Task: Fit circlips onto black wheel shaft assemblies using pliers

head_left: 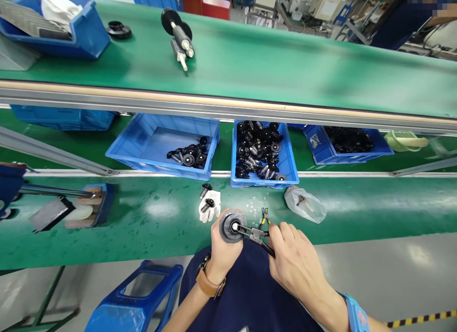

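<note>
My left hand (225,253) is wrapped round a dark round part (227,227) with a pale centre, held over the table's front edge. In my right hand (294,256) are black-handled pliers (256,235), their tips touching the part's centre. Just beyond, a second pair of pliers (264,217) with yellow on its handles lies on the green table (160,227), beside several small white rings (254,212). Left of these is a white glove (216,199) with a small black and metal part (207,205) on it; another such part (205,189) lies just behind.
Blue bins (264,183) (160,169) with black parts stand behind, below a raised green belt (250,61). A plastic bag (305,206) lies right of the rings. At left is a fixture (103,206); a blue stool (121,313) stands below. A person's arm (437,20) shows top right.
</note>
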